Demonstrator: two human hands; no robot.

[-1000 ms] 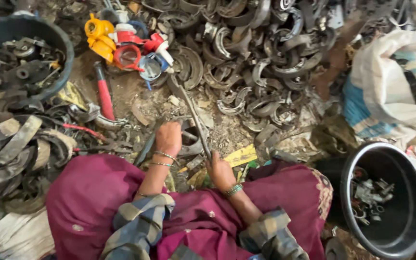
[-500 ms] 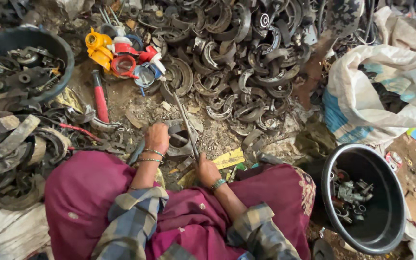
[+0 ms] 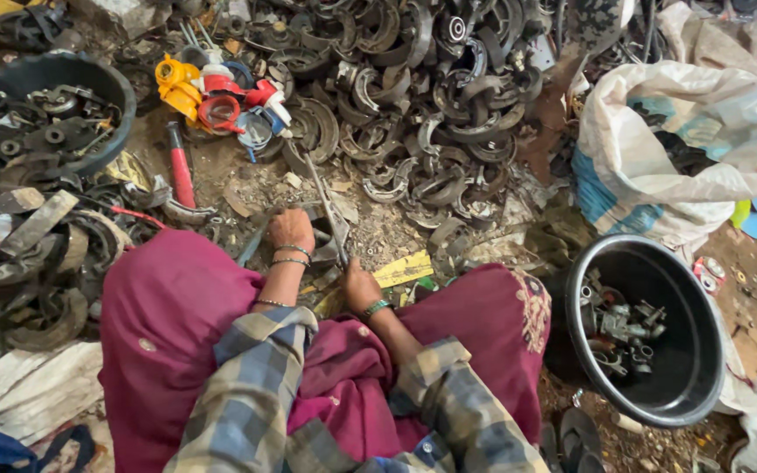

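Scrap metal sorted on the ground

A heap of curved metal parts is spread ahead; since a second ago, the left hand has been kept pressed down, grip unclear, while the long metal rod stays clenched by the right hand.

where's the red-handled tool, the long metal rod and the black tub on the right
red-handled tool [image 3: 180, 175], head view, middle of its red handle
long metal rod [image 3: 324, 203], head view, mid-shaft
black tub [image 3: 704, 350], head view, bare inner wall

You're on a dirt floor. On it: scrap pile, two black tubs, white sack, red hammer, yellow card.
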